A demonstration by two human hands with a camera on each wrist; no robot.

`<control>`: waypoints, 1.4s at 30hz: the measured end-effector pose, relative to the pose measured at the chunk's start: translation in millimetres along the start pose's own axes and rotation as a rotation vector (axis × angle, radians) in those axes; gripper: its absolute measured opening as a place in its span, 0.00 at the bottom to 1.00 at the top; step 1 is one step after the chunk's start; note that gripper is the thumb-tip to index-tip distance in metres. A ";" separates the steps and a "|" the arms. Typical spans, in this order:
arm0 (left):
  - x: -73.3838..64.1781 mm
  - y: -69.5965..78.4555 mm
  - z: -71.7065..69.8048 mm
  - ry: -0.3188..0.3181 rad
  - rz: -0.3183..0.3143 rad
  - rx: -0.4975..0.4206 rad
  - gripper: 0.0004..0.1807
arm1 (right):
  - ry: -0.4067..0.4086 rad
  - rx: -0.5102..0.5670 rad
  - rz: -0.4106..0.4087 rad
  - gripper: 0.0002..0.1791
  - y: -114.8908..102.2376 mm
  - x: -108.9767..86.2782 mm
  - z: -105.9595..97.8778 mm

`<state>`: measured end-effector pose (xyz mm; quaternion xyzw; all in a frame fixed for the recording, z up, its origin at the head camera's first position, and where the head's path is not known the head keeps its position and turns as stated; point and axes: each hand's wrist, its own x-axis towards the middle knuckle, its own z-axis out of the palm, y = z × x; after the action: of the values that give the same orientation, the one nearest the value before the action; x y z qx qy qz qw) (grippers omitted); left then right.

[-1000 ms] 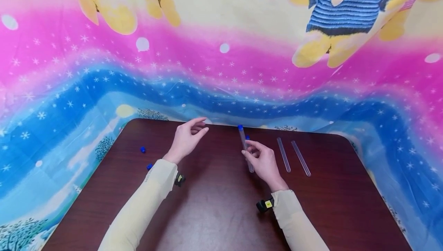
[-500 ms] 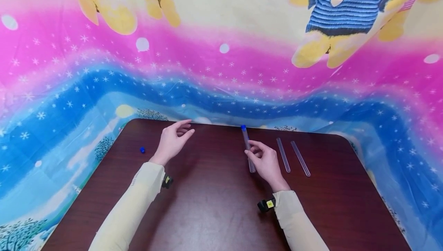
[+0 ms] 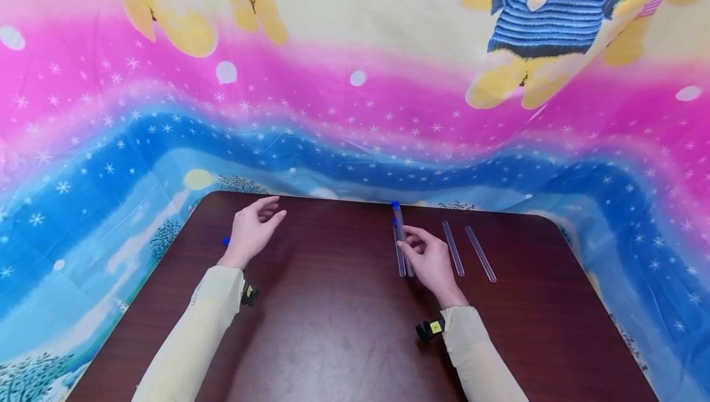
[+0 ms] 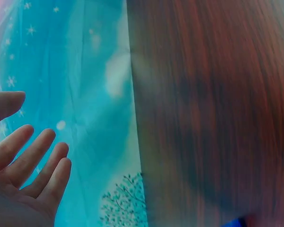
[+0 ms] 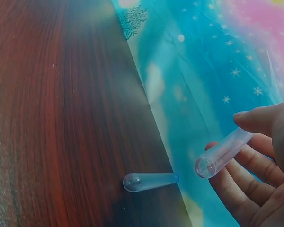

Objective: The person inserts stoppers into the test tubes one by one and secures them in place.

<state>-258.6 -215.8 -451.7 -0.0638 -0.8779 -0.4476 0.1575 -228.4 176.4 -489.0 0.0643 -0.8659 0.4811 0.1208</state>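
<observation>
Blue tops the clear tube (image 5: 224,151) the right hand (image 3: 432,259) pinches (the left hand (image 3: 251,233) hangs loose-fingered).

So the whole backdrop is one big printed cloth (image 3: 355,115), hanging behind the table (image 3: 327,328) and wrapping round both sides. Cream up top, then hot pink, then wavy blue bands, with little white snowflakes (image 3: 370,104) and bigger white dots scattered around. Chubby yellow figures (image 3: 549,13) in striped tops get cropped by the top edge, and there are leafy trees (image 3: 41,371) down low. Some creases show too. Table's dark reddish-brown, streaky grain, rounded far corners, with a soft pale glare toward the near side.
</observation>
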 end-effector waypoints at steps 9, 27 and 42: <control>-3.4 -24.4 -14.8 0.031 -0.055 0.072 0.25 | 0.010 0.041 0.033 0.20 4.7 -0.1 -3.2; -7.7 -41.3 -30.0 0.021 -0.114 0.112 0.26 | 0.004 0.033 0.023 0.21 11.5 0.4 -6.0; -12.1 -53.8 -35.4 0.010 -0.162 0.155 0.27 | 0.051 -0.028 0.039 0.20 16.7 -0.3 -8.9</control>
<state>-253.1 -275.8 -477.5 0.0221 -0.9113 -0.3901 0.1297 -230.6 192.8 -498.2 0.0332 -0.8703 0.4727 0.1343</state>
